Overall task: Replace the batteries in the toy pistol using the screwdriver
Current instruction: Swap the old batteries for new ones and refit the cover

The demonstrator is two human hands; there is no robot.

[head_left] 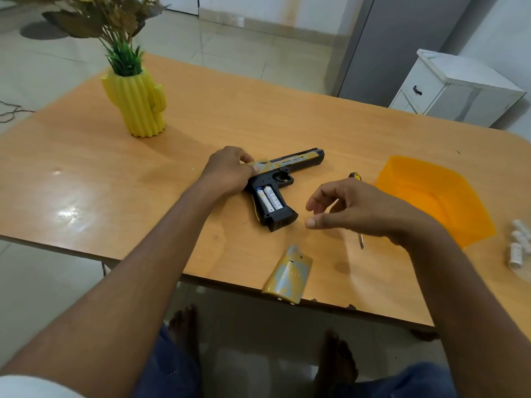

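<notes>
Now the toy pistol (275, 182) lies flat on its side near the middle of the frame, on the worktop (201, 133), with the grip pointing toward the lower edge and its battery bay facing up. That pose probably keeps the two batteries (268, 199) in the open grip easy to reach from above. The left hand (230, 170) holds the rear of the pistol, fingers curled over the slide, seemingly to stop it sliding while the bay is worked on. The right hand (353, 208) hovers just right of the grip, touching nothing; its fingers (319, 196) are loosely bent and spread, thumb apart, holding nothing. Beneath that hand lies the screwdriver (360, 239), mostly hidden, so it appears set aside within reach. The removed grip cover (288, 275) sits at the lower centre, close to the worktop's near edge. An orange tray (431, 196) stands at the right, and further white batteries (518, 245) lie blurred at the far right edge.
</notes>
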